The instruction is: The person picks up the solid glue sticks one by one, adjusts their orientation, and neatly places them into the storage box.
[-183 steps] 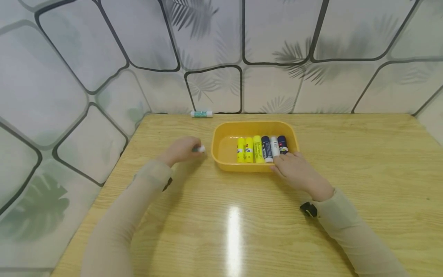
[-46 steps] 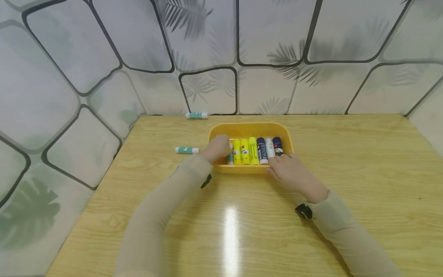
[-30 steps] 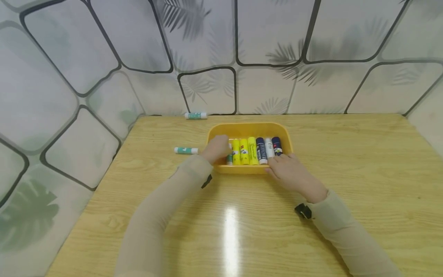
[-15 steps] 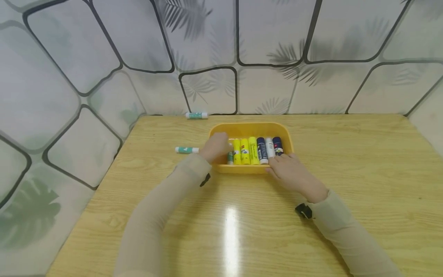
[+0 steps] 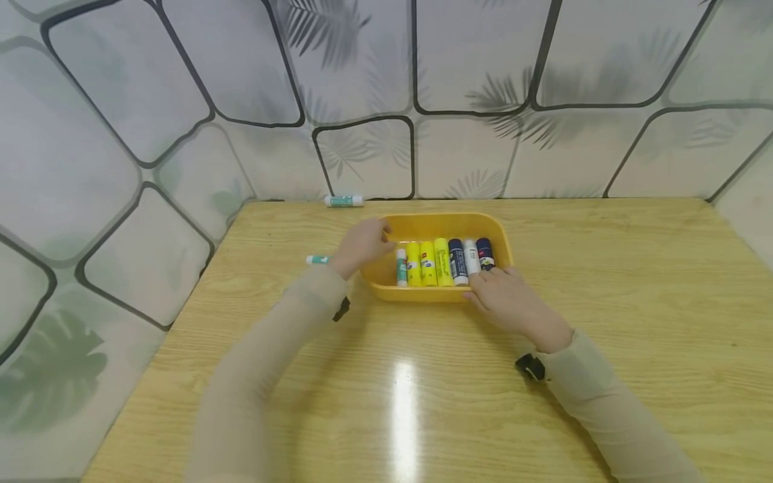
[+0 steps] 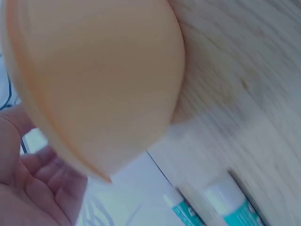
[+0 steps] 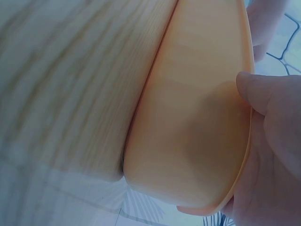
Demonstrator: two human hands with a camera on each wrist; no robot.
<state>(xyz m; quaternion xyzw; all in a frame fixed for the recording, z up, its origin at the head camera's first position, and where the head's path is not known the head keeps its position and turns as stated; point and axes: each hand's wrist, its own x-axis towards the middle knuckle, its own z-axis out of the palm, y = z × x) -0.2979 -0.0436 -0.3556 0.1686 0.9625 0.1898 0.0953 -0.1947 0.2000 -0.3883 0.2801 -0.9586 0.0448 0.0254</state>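
Note:
In the head view, a yellow plastic tray [image 5: 447, 221] holds a row of glue sticks. At the row's left end lies a white and teal glue stick [image 5: 401, 267], beside a yellow glue stick [image 5: 413, 263]. My left hand [image 5: 362, 247] hovers over the tray's left rim, fingers loosely bent and nothing between them. My right hand [image 5: 513, 298] grips the near right rim, its thumb [image 7: 256, 92] against the outer wall and its fingers over the inside. Farther right in the row is a dark blue glue stick [image 5: 457, 261]. The right hand partly covers the last ones.
Left of the tray, another teal glue stick [image 5: 317, 259] lies on the wooden table [image 5: 483, 402], partly hidden by the left wrist. A third teal glue stick [image 5: 344, 201] lies at the table's back edge, against the patterned wall [image 5: 471, 154].
Six seconds ago my left hand held a white-ended stick left of the tray. It has since let go of the teal glue stick inside the tray and drawn back leftward. The right hand stays put.

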